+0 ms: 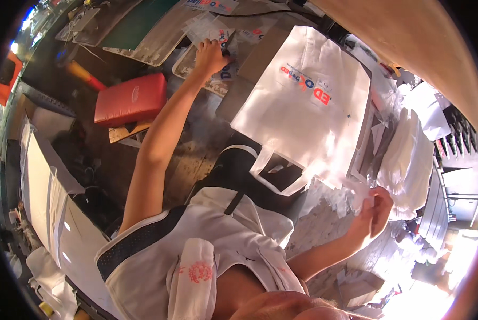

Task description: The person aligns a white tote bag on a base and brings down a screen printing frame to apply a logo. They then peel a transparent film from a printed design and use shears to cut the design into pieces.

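My left hand (209,57) reaches to the upper middle, fingers curled over printed transfer sheets (222,73) and a small dark item; exactly what it grips is unclear. My right hand (373,213) is at the lower right, fingers pinched on a thin translucent film (359,189), beside a heap of film scraps (324,194). Between my hands a white tote bag (297,117) lies flat on a grey board (231,101), its red and blue print facing up and its handles toward me.
A red padded cushion (129,100) rests at the left near a yellow-handled tool (84,74). A stack of white bags (401,160) lies at the right. A green sheet (127,29) is at the back, white panels (46,181) at the lower left, and a tan surface (420,37) overhangs the upper right.
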The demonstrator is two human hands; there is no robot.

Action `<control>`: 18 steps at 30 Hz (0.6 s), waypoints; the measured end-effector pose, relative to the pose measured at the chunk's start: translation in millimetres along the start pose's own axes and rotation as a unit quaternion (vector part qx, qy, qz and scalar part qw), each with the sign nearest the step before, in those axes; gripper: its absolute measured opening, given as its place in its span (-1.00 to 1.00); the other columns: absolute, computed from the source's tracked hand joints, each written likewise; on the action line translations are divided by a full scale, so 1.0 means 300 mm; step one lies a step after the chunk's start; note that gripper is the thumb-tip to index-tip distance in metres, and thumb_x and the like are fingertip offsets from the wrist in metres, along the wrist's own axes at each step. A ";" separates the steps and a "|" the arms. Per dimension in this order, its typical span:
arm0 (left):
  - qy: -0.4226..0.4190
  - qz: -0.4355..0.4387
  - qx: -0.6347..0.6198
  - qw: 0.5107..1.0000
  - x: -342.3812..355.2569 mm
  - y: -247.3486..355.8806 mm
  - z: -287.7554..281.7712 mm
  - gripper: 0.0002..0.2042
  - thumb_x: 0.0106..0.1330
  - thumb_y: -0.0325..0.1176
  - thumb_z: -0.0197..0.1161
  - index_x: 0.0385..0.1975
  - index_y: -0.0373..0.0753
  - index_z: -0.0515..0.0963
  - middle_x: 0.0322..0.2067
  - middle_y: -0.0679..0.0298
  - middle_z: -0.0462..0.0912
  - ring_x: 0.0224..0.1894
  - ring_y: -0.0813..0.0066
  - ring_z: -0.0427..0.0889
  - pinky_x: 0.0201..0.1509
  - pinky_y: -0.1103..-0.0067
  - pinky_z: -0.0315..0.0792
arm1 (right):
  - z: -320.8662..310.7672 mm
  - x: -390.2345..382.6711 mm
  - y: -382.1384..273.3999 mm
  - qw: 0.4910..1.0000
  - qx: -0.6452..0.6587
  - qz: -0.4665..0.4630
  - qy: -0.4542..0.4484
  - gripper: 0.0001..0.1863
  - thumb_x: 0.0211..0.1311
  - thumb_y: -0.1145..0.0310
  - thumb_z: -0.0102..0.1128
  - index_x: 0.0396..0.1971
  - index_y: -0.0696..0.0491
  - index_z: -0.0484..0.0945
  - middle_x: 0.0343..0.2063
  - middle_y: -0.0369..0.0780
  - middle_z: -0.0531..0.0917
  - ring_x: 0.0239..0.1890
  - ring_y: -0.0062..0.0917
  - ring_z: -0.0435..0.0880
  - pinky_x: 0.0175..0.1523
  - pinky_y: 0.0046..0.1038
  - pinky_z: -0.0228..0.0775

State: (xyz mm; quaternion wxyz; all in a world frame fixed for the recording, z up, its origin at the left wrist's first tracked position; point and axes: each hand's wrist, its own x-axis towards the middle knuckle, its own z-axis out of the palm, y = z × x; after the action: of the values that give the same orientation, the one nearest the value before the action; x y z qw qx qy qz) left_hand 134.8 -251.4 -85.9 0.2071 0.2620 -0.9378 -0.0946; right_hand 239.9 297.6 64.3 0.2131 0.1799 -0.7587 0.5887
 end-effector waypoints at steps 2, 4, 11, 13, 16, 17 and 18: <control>0.002 -0.034 -0.048 0.998 0.000 -0.012 -0.035 -0.38 0.18 -0.03 0.50 0.02 -0.47 0.54 0.01 -0.14 0.63 0.06 -0.11 0.65 0.07 0.18 0.60 | 0.044 -0.024 -0.036 0.980 0.145 -0.046 -0.130 -0.71 0.21 0.51 0.27 -0.06 0.23 0.67 -0.18 -0.14 0.67 -0.16 -0.39 0.63 -0.03 -0.31 0.51; -0.002 -0.098 -0.155 0.983 -0.009 -0.043 -0.089 -0.41 0.18 -0.05 0.49 -0.04 -0.49 0.53 -0.11 -0.09 0.68 -0.07 0.03 0.72 0.02 0.22 0.60 | 0.118 -0.030 -0.056 0.913 0.281 -0.073 -0.287 -0.72 0.17 0.50 0.31 -0.10 0.24 0.69 -0.20 -0.09 0.70 -0.20 -0.31 0.69 -0.13 -0.26 0.56; -0.009 -0.094 -0.665 0.740 -0.563 0.144 -0.587 -0.76 0.34 -0.30 0.27 -0.10 -0.26 0.57 -0.33 0.34 0.50 -0.29 0.62 0.47 -0.24 0.66 0.33 | 0.518 -0.231 -0.134 0.866 0.254 0.188 -0.387 -0.38 0.37 -0.02 0.44 0.07 0.28 0.60 -0.07 -0.07 0.65 0.03 -0.33 0.66 0.18 -0.34 0.51; -0.045 0.129 -0.487 0.862 -0.738 0.214 -0.664 -0.61 0.22 -0.35 0.43 0.00 -0.32 0.51 -0.09 0.19 0.60 -0.08 0.35 0.63 0.00 0.50 0.49 | 0.585 -0.263 -0.168 0.878 0.313 0.156 -0.327 -0.19 0.31 -0.11 0.48 0.19 0.34 0.47 -0.02 -0.12 0.59 0.07 -0.40 0.59 0.19 -0.37 0.46; -0.069 0.186 -0.485 0.852 -0.876 0.309 -0.643 -0.24 0.09 -0.46 0.58 0.33 -0.31 0.36 0.20 -0.01 0.52 0.25 0.00 0.55 0.24 0.28 0.49 | 0.608 -0.283 -0.221 0.880 0.327 0.224 -0.263 -0.47 0.48 0.10 0.35 0.13 0.27 0.50 -0.07 -0.23 0.56 -0.02 -0.57 0.52 0.11 -0.49 0.39; -0.087 0.181 -0.498 0.844 -0.891 0.314 -0.650 -0.17 0.08 -0.47 0.60 0.39 -0.29 0.31 0.25 -0.03 0.49 0.29 -0.06 0.52 0.28 0.26 0.48 | 0.606 -0.277 -0.226 0.881 0.290 0.260 -0.267 -0.56 0.53 0.17 0.29 0.11 0.25 0.51 -0.08 -0.26 0.55 -0.04 -0.61 0.49 0.09 -0.52 0.36; -0.106 0.177 -0.510 0.835 -0.898 0.315 -0.653 -0.10 0.06 -0.48 0.62 0.45 -0.27 0.27 0.29 -0.05 0.45 0.33 -0.11 0.48 0.32 0.24 0.47 | 0.602 -0.273 -0.227 0.882 0.252 0.296 -0.267 -0.65 0.58 0.24 0.24 0.09 0.23 0.52 -0.10 -0.30 0.54 -0.05 -0.66 0.47 0.07 -0.56 0.33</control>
State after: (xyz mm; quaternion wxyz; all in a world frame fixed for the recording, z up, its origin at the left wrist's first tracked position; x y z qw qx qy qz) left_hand 387.3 -42.0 25.3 0.2236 -0.0631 -0.8031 -0.5486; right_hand 324.5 107.8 37.1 -0.2345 0.1452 -0.6305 0.7256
